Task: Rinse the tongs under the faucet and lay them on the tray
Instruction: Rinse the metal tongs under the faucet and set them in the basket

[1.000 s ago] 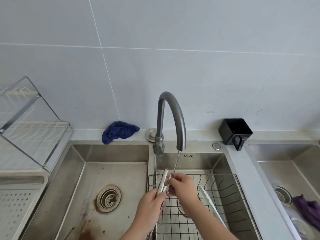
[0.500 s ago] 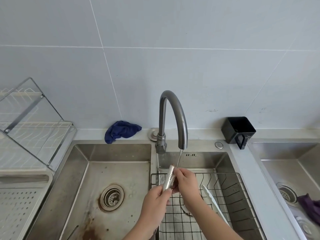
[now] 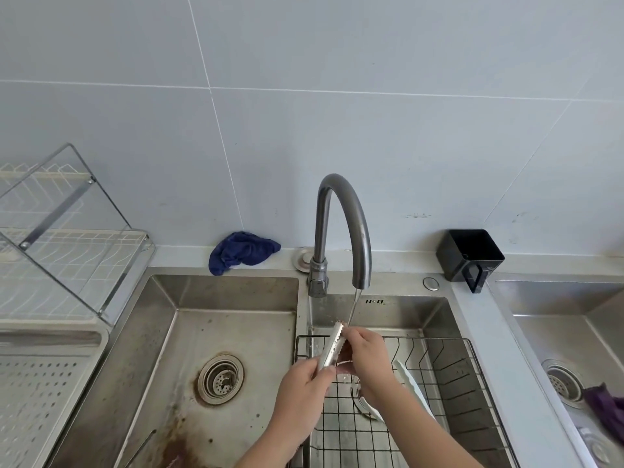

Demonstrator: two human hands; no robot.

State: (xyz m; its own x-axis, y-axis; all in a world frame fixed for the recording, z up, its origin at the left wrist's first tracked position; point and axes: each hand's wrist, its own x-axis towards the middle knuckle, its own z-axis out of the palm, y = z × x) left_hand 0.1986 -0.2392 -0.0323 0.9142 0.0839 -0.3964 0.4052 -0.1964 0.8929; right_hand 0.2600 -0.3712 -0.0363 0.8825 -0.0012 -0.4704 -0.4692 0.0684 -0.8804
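Here the left hand (image 3: 304, 383) grips the tongs (image 3: 332, 347) by the lower end, fingers curled round it, while the right hand (image 3: 366, 352) pinches the toothed part. They tilt under the faucet (image 3: 344, 217) stream, over the back left corner of the basket (image 3: 466, 373).

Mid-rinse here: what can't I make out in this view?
1. Tongs: head view, lower half hidden by the left hand and right hand; only the toothed tips show.
2. Tray: head view, cut off by the left edge.
3. White utensil in the basket: head view, partly behind the right forearm; kind unclear.
4. Purple cloth: head view, cut off by the right edge.
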